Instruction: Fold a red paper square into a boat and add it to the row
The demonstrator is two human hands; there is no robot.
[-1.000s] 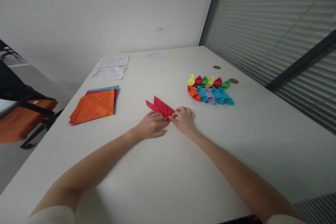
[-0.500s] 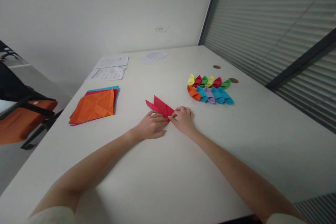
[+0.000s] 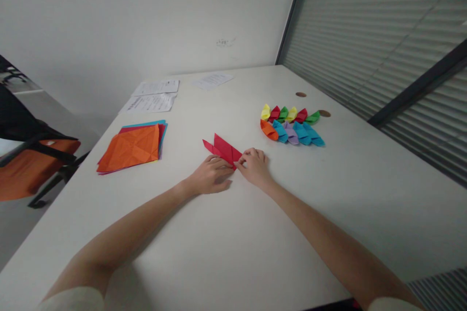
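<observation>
A sheet of red origami paper (image 3: 225, 148), partly folded with two pointed flaps toward the far left, lies on the white table in front of me. My left hand (image 3: 209, 175) rests flat along its near edge, fingers stretched out over the paper and the thumb apart on the table. At the paper's right end my right hand (image 3: 254, 166) pinches the near corner between thumb and fingers. Both hands cover part of the folds along the near side.
To the left lies a stack of coloured paper (image 3: 131, 146), orange on top. Folded paper pieces (image 3: 292, 132) in several colours form two rows at right. Printed sheets (image 3: 151, 102) lie at the back left. An orange chair (image 3: 44, 165) stands beyond the table's left edge.
</observation>
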